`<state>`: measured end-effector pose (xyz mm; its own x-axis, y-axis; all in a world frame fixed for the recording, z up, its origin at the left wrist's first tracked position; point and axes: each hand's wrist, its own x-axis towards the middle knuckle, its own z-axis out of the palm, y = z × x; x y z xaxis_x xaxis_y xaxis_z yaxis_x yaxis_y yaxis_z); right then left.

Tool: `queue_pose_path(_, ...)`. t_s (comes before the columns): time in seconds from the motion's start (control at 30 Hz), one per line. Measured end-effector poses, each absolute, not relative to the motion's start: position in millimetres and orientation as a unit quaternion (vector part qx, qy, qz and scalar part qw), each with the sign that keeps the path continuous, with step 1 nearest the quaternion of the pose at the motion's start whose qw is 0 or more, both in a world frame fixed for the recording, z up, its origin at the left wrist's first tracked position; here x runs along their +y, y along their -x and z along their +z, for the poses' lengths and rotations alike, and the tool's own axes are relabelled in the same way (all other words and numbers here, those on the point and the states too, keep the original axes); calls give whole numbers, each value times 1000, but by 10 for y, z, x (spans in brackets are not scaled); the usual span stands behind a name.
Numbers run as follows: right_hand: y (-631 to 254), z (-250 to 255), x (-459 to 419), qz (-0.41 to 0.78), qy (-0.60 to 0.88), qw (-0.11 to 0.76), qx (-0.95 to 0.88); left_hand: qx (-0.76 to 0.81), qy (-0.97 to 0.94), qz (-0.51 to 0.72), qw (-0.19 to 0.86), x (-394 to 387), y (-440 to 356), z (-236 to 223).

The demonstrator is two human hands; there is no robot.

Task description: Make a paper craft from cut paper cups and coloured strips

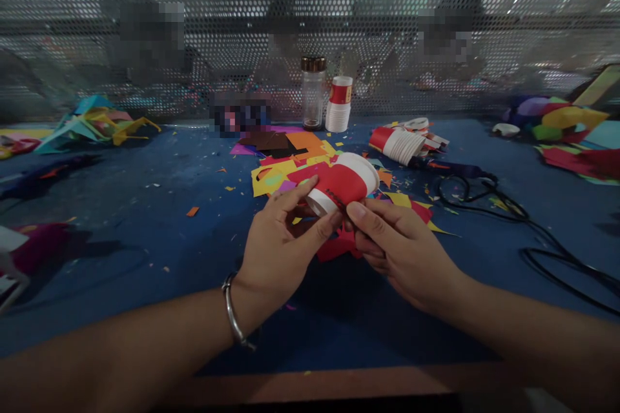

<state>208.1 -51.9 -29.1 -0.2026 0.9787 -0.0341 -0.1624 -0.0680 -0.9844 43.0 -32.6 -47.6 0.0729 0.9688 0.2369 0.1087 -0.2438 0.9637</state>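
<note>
One paper cup (349,182) clamped in left hand (276,245); right hand (404,248) pinched together alongside

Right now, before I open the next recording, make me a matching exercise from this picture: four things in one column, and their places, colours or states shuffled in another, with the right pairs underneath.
Column one:
1. Red-and-white paper cup
2. Lidded clear bottle
3. Perforated screen
4. Bracelet

Column two:
A. Silver-coloured
B. Standing beside an upright stack of paper cups
C. Tilted, held by the left hand
D. Along the far edge of the blue tabletop

Right pairs: 1-C, 2-B, 3-D, 4-A.
</note>
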Motion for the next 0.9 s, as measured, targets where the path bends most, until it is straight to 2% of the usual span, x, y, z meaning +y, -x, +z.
queue_pose_path(0.43,-2105,-317,-522,548,444,459,-540,428,-583,523,450,-324,-437,-478)
queue_pose_path(0.67,-2093,-331,-517,546,436,462,-546,412,-588,550,427,-328,-447,-451)
queue_pose_path(0.9,-2089,-321,-498,544,429,473,-545,377,-536,564,502,-325,-471,-461)
